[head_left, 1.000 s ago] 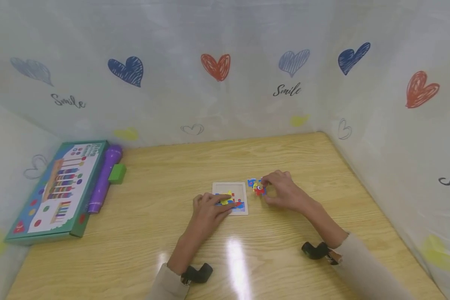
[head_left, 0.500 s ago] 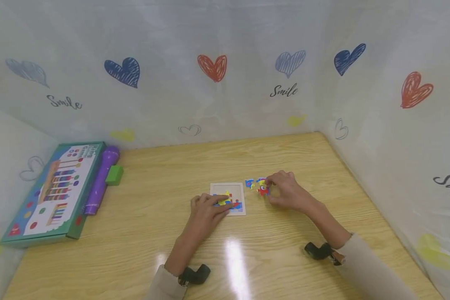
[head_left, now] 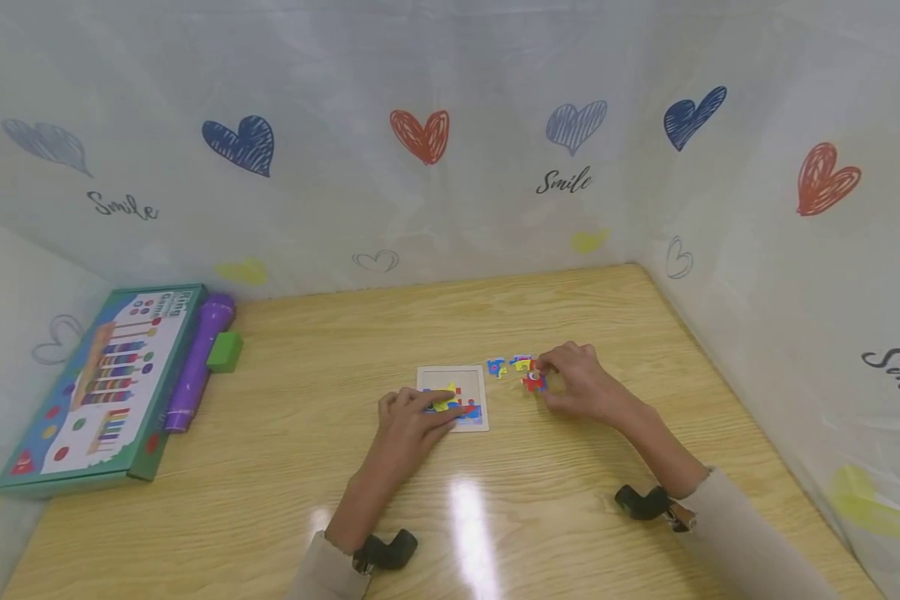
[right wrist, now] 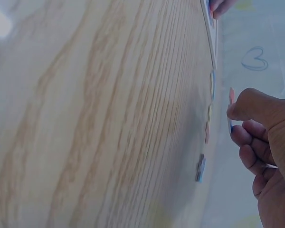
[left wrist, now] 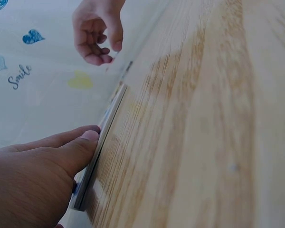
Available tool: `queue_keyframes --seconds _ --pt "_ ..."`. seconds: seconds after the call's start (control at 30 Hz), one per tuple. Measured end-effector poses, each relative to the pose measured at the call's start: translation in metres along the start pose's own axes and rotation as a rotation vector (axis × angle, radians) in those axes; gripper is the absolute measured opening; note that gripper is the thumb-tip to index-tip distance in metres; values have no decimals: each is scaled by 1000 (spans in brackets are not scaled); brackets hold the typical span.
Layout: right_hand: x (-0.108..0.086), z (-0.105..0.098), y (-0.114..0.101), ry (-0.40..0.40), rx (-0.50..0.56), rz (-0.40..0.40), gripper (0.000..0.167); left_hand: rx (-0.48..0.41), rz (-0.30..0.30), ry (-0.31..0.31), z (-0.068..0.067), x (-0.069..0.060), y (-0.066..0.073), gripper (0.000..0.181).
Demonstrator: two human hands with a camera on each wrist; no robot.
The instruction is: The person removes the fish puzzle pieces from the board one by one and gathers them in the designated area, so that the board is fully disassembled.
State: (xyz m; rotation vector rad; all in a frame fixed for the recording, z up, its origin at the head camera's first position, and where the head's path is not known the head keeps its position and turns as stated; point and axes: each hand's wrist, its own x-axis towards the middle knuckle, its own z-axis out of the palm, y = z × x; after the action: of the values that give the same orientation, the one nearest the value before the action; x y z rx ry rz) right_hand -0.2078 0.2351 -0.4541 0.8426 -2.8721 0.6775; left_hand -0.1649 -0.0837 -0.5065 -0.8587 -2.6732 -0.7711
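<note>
A red piece [head_left: 532, 382] is pinched by the right hand [head_left: 581, 385], well in from the table's [head_left: 330, 350] right edge. The tray [head_left: 461, 379] is touched by the left hand [head_left: 408, 423], fingers nearly straight, well apart from the back edge.

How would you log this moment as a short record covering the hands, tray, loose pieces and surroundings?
Left hand: rests on the puzzle tray, partly covering the fitted pieces
Right hand: pinches a red puzzle piece, held off the table
Tray state: partly filled, far section bare
Loose pieces: a blue-and-yellow piece and a mostly yellow piece, right of the tray; a third piece shows in the right wrist view
Table's left side: game box, purple microphone-shaped toy, green block
Unclear: pieces hidden beneath the left hand
</note>
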Motion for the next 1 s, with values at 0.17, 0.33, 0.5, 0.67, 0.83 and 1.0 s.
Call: queue_keyframes --seconds 0.17,0.33,0.5,0.67,0.83,1.0 --pt "-2 -1 5 11 -17 3 27 4 10 18 1 0 -1 23" --pt "-6 -1 10 15 -37 0 29 17 19 30 2 0 -1 22" --pt "-9 -2 15 29 -41 -16 29 15 18 31 2 0 -1 22" --pt "-12 -4 19 31 -54 -1 29 12 7 17 1 1 1 23" --pt "-14 -5 21 26 -54 16 30 12 13 11 -1 1 1 23" --pt "-16 -5 24 26 -55 11 31 35 21 22 1 1 1 23"
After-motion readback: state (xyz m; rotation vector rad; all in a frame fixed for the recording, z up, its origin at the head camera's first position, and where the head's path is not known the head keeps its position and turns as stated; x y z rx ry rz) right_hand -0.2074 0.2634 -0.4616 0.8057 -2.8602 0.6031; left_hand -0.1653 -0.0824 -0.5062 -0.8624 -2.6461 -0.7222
